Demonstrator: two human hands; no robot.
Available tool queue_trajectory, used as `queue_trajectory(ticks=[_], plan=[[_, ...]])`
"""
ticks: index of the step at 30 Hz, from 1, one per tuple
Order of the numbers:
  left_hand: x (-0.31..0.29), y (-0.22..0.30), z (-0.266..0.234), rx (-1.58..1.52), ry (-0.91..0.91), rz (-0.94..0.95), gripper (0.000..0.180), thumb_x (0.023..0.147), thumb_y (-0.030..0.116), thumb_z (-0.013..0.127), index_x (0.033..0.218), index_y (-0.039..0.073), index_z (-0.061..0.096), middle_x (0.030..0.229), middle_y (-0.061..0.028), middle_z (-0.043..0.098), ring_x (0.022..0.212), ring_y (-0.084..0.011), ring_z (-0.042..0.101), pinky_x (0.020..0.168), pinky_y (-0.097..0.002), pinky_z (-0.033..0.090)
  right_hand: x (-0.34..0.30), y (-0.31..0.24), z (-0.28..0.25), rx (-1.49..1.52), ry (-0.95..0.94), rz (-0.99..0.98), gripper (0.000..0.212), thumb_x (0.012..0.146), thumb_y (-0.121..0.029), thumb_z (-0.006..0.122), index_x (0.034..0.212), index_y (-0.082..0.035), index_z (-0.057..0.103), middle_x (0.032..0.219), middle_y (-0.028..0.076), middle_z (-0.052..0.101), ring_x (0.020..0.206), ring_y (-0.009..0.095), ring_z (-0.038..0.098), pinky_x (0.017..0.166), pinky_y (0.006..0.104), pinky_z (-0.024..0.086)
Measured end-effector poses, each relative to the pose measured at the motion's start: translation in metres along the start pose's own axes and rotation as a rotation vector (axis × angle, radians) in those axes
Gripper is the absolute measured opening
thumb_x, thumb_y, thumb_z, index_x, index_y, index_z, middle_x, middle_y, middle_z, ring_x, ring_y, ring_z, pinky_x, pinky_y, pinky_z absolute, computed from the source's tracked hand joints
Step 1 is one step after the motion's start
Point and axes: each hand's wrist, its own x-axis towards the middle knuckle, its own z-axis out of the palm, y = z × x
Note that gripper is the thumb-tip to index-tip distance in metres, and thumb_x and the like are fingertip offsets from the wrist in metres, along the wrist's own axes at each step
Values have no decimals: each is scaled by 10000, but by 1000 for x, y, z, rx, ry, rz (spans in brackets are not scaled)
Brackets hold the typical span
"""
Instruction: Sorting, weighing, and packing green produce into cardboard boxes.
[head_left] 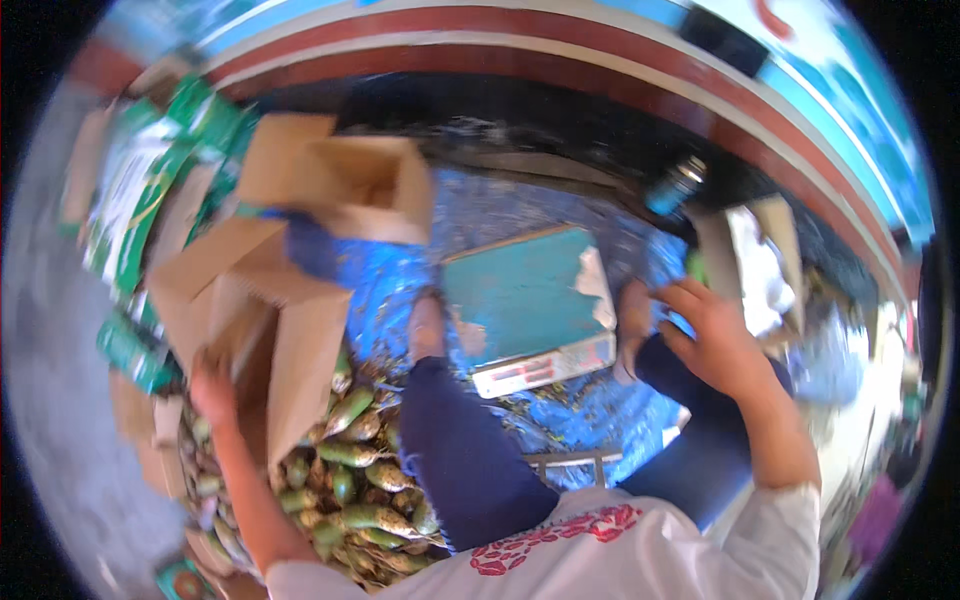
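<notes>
My left hand [212, 388] is closed on the near left edge of a tall, open cardboard box [310, 365], which tilts beside a pile of green radishes [350, 455]. The inside of the box looks dark, and I cannot make out anything in it. Above my right knee hovers my right hand [712, 335], fingers bent and apart, holding nothing I can see. Between my feet sits a platform scale [525, 290] with a worn teal top and a pale front panel.
Another open cardboard box [375, 185] stands farther back. Green and white packaging [135, 220] is heaped at the left. Blue sheeting [590, 425] covers the ground. A bottle-like container [678, 185] stands near the wall, and a carton with white lining [765, 270] lies right.
</notes>
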Motion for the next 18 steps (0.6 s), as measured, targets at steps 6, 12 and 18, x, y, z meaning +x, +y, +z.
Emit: queue_trajectory(ticks=[6, 12, 18], plan=[[-23, 21, -57, 26, 72, 153, 413, 746, 217, 605, 998, -99, 517, 984, -252, 544, 887, -366, 531, 773, -382, 426, -7, -2, 4, 5, 48, -79, 193, 701, -106, 567, 873, -34, 518, 815, 124, 516, 733, 312, 542, 625, 394, 444], [-33, 92, -115, -34, 211, 238, 393, 731, 187, 631, 972, -104, 525, 960, -250, 542, 878, -383, 510, 792, -395, 411, -11, -18, 4, 68, 269, -181, 215, 687, -130, 583, 868, -42, 508, 804, 116, 513, 726, 298, 548, 611, 393, 449], [-40, 177, -179, 55, 352, 642, 342, 717, 115, 618, 993, -65, 527, 946, -211, 550, 916, -355, 491, 837, -404, 378, -7, -90, -26, 194, 676, -591, 271, 644, -151, 572, 878, -31, 510, 861, 125, 520, 788, 290, 536, 645, 356, 448]])
